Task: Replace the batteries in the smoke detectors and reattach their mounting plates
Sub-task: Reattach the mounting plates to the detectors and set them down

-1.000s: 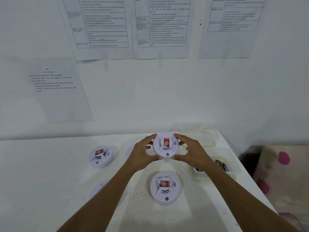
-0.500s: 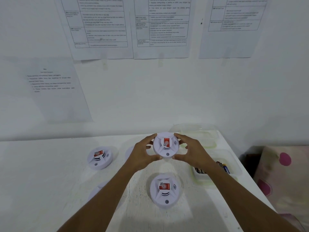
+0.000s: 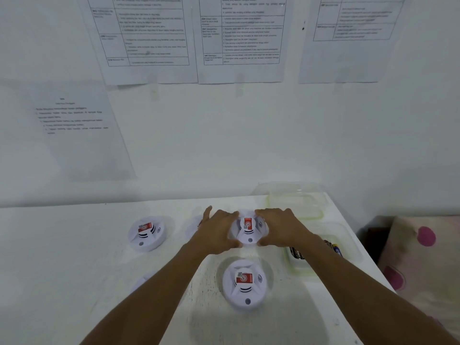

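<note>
A round white smoke detector (image 3: 249,231) with a red label sits low over the white table (image 3: 62,257), face up. My left hand (image 3: 219,230) grips its left side and my right hand (image 3: 281,227) grips its right side, fingers over the far rim and thumbs at the near edge. A second detector (image 3: 245,283) lies face up just in front of it. A third (image 3: 146,232) rests to the left. Two more white round pieces (image 3: 194,227) (image 3: 143,280) are partly hidden behind my left arm.
A clear plastic tub (image 3: 348,247) holding batteries (image 3: 334,247) stands at the right of the table, with another clear container (image 3: 296,202) behind it by the wall. The table's right edge runs beside a spotted cushion (image 3: 423,257). Printed sheets hang on the wall.
Both hands have lowered the held detector toward the table and their fingers now reach further over its top. The other detectors have not moved.
</note>
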The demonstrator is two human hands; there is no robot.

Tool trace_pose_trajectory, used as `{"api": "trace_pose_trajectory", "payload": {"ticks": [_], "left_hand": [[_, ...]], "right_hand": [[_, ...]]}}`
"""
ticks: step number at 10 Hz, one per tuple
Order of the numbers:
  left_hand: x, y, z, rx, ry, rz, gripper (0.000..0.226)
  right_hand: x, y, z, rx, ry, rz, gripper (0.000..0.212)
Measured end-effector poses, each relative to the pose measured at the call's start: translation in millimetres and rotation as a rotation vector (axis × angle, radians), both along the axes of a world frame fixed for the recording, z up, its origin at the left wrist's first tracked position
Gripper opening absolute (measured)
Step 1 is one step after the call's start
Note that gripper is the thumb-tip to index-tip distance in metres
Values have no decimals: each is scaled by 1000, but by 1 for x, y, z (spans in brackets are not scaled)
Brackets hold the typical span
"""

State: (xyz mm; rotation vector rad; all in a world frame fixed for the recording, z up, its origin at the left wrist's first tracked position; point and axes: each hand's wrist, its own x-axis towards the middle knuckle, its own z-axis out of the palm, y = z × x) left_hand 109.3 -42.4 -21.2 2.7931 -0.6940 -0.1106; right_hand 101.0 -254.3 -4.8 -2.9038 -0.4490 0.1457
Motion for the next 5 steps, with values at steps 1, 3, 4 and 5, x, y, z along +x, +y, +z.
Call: {"api": "trace_pose_trajectory", "payload": {"ticks": [1,3,4,5], "left_hand": [[4,-5,-2,91,-10,-12,79],[8,-12,7,107,37,34,72],[8,-13,7,134,37,55,69],[3,-12,5,168,-2,79,70]], "right_hand": [[6,3,-1,-107,43,2,51],[12,6,0,-123,53,-30,45],[12,7,-1,-114,47,-30,44],[9,9,5,-127,45,-12,41]]}}
